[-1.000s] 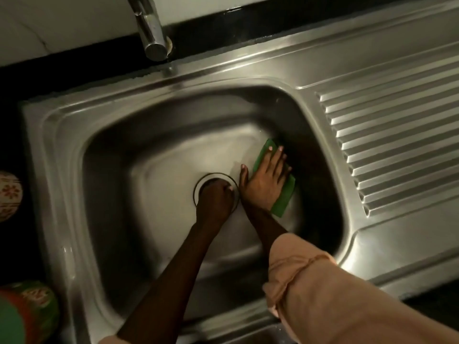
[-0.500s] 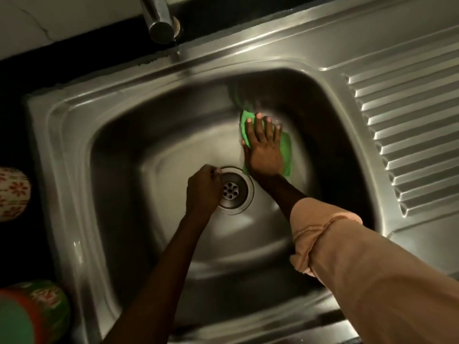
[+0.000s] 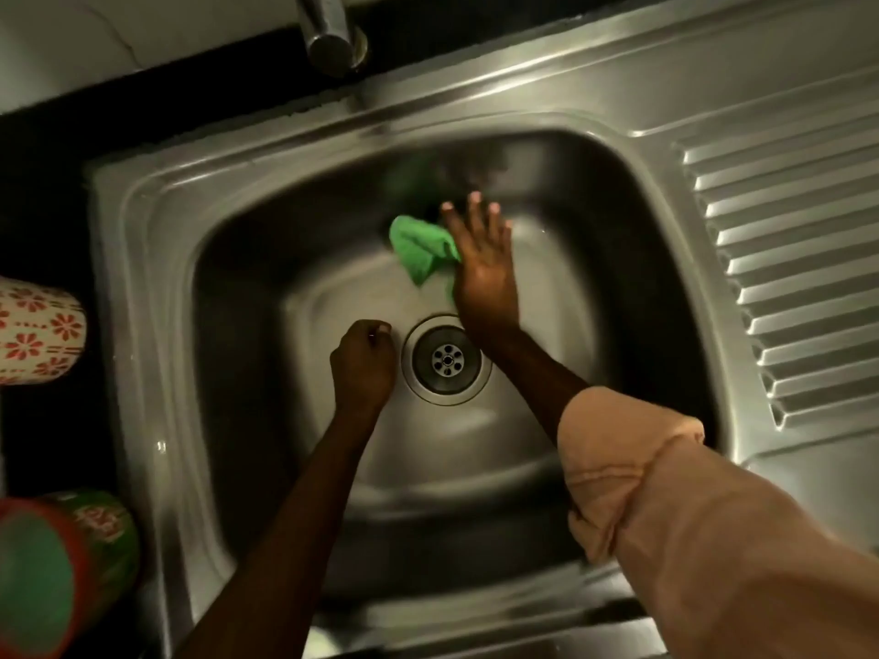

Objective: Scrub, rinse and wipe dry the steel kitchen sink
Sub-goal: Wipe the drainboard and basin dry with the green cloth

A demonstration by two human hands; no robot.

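The steel sink (image 3: 142,287) fills the head view, its round drain (image 3: 446,359) in the middle of the basin floor. My right hand (image 3: 483,264) lies flat with straight fingers at the back of the basin, pressing a crumpled green cloth (image 3: 421,247) that sticks out to its left. My left hand (image 3: 364,361) is curled into a fist on the basin floor just left of the drain; nothing shows in it. A rolled peach sleeve (image 3: 628,473) covers my right forearm.
The tap spout (image 3: 330,35) hangs over the back rim. A ribbed draining board (image 3: 785,259) lies to the right. On the dark counter at the left stand a flower-patterned cup (image 3: 38,330) and a green and red container (image 3: 62,563).
My right hand has swept the green cloth from the basin's right side to its back wall and leftward. My left hand moved off the drain to its left.
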